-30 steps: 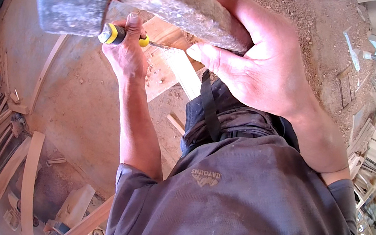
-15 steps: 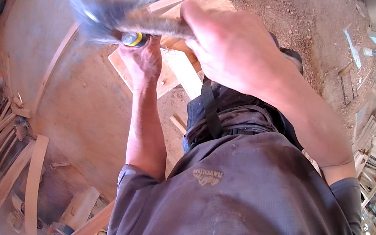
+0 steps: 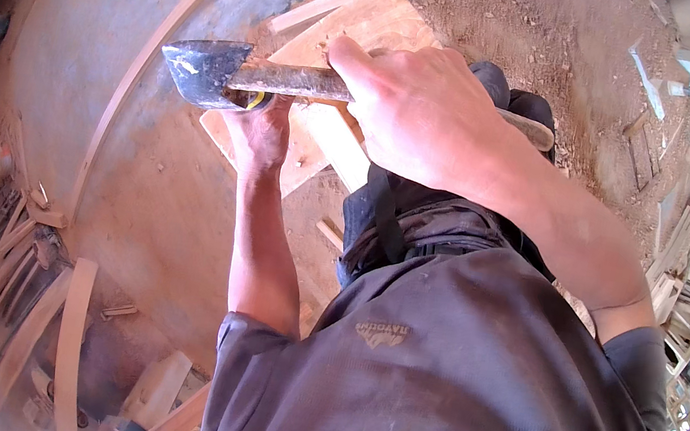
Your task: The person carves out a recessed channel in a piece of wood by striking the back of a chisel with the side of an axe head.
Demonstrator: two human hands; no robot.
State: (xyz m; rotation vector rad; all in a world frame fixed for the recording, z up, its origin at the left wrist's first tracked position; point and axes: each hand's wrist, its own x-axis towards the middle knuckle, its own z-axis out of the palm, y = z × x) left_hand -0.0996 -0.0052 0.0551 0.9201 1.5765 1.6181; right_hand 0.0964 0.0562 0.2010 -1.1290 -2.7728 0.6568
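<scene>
To work this blow well, we would bring the hammer [image 3: 254, 75] down square on the end of the hand tool [image 3: 259, 101], let the weight of its dark head do the work, and check that the tool's hidden tip sits firm and true on the wood; we would also keep the left thumb and knuckles low on the tool, since the head hangs right over them, and favour short, even taps over one hard swing; our right hand [image 3: 406, 106] is closed tight around the hammer's wooden shaft, with the head out to the left of the fist and the butt sticking out to the right past the wrist; our left hand [image 3: 262, 136] looks closed around the tool, though the hammer covers most of its fingers; the tool's yellow-and-black end shows just above that fist and under the hammer head, and we cannot tell whether the two touch; the pale strip of wood [image 3: 341, 146] lies just right of the left hand, below the right fist, and the wide board [image 3: 370, 21] slants away beyond both hands
</scene>
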